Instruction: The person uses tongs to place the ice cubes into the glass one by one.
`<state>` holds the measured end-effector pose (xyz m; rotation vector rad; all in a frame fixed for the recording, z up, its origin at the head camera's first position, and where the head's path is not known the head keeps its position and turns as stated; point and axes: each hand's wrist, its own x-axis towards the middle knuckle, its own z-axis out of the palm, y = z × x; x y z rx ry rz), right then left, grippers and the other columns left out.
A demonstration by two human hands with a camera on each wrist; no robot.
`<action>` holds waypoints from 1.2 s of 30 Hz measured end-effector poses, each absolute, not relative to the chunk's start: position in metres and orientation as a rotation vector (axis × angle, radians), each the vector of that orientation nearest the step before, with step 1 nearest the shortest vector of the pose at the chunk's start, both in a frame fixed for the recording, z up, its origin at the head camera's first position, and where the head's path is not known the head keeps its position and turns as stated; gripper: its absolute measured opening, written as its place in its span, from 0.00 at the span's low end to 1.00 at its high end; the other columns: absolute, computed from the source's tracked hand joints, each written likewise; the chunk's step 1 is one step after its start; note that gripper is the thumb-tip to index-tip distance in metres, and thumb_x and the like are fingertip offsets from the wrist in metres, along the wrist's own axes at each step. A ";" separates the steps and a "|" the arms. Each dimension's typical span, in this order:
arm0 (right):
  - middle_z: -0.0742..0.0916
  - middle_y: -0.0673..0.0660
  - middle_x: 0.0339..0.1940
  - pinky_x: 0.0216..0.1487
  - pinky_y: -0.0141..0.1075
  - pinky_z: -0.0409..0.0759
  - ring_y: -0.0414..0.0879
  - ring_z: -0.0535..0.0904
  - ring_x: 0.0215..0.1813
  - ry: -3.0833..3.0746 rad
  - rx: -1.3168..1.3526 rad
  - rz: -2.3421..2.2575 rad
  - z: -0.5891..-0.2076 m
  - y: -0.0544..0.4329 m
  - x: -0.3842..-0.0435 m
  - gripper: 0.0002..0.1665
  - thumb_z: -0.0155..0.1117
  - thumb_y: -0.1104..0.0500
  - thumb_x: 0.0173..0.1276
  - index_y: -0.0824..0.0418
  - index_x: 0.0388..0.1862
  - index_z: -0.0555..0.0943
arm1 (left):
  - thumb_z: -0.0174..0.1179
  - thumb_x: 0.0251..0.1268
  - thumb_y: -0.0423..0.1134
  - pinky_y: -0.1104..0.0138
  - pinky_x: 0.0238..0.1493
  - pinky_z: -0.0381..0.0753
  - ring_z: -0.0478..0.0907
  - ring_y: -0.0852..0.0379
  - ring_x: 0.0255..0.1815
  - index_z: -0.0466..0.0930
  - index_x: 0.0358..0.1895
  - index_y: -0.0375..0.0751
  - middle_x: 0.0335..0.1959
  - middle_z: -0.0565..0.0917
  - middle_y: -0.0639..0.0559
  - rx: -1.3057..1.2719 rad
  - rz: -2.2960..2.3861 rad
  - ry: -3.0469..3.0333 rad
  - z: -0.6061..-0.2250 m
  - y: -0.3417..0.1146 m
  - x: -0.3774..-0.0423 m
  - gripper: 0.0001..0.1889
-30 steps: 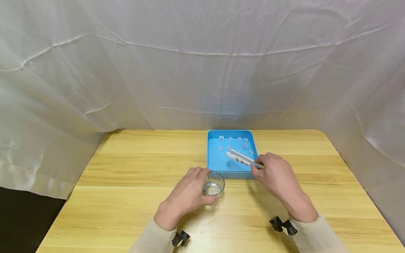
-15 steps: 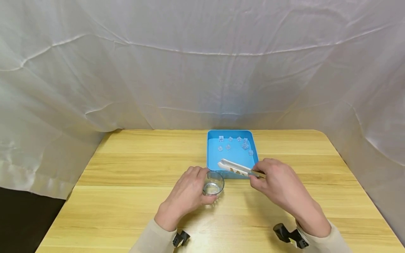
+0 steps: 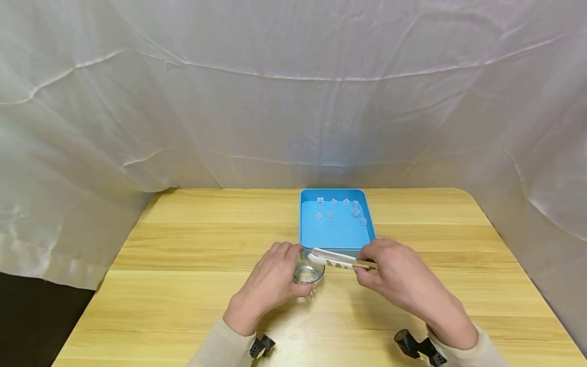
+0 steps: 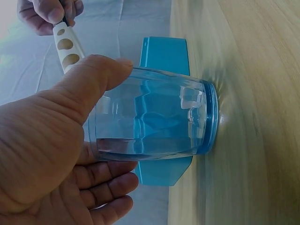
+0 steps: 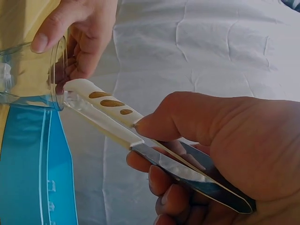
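Observation:
My left hand (image 3: 268, 280) holds a clear drinking glass (image 3: 316, 278) upright on the table, thumb on the near side and fingers behind. Through the glass's wall in the left wrist view, a clear cube (image 4: 191, 97) shows near the bottom. My right hand (image 3: 403, 280) grips metal tongs (image 3: 341, 261) with white, hole-patterned ends, thumb on one arm and fingers on the other. Their tips overlap the glass's rim in the head view. In the right wrist view a small clear cube (image 5: 71, 97) shows between the tips, which are nearly together.
Just behind the glass stands a square blue tray (image 3: 337, 235). Several clear cubes (image 3: 355, 212) lie in its far half. A wooden table (image 3: 197, 244) spreads around it, with a pale grey curtain (image 3: 293, 117) along the back and sides.
My right hand has drawn the tongs from over the tray toward me and left, bringing the tips to the glass's rim. The left hand and glass have stayed nearly still.

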<state>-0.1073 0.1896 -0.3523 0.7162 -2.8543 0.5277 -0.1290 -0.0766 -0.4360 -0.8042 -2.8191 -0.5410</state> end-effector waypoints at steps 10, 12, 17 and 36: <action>0.80 0.41 0.27 0.30 0.30 0.71 0.35 0.69 0.29 -2.853 0.754 0.512 -0.356 0.188 -0.107 0.04 0.74 0.59 0.61 0.51 0.32 0.86 | 0.77 0.54 0.62 0.59 0.57 0.84 0.80 0.50 0.54 0.78 0.64 0.34 0.55 0.85 0.45 -0.802 -0.545 -2.818 -0.437 -0.076 -0.129 0.43; 0.81 0.41 0.28 0.30 0.30 0.72 0.35 0.69 0.29 -2.851 0.760 0.506 -0.356 0.188 -0.107 0.03 0.74 0.59 0.61 0.51 0.32 0.87 | 0.78 0.54 0.62 0.59 0.58 0.84 0.80 0.50 0.55 0.78 0.65 0.33 0.55 0.85 0.45 -0.801 -0.555 -2.820 -0.437 -0.076 -0.129 0.43; 0.80 0.41 0.27 0.30 0.30 0.72 0.35 0.69 0.29 -2.837 0.768 0.498 -0.356 0.188 -0.107 0.04 0.74 0.60 0.60 0.51 0.32 0.86 | 0.78 0.54 0.61 0.59 0.57 0.84 0.79 0.50 0.54 0.78 0.64 0.34 0.55 0.85 0.45 -0.799 -0.571 -2.819 -0.436 -0.076 -0.129 0.42; 0.80 0.41 0.28 0.29 0.29 0.70 0.35 0.68 0.28 -2.857 0.752 0.524 -0.354 0.189 -0.108 0.04 0.74 0.60 0.62 0.51 0.33 0.86 | 0.78 0.55 0.60 0.60 0.58 0.84 0.79 0.50 0.57 0.77 0.66 0.35 0.55 0.84 0.46 -0.787 -0.599 -2.838 -0.438 -0.077 -0.129 0.42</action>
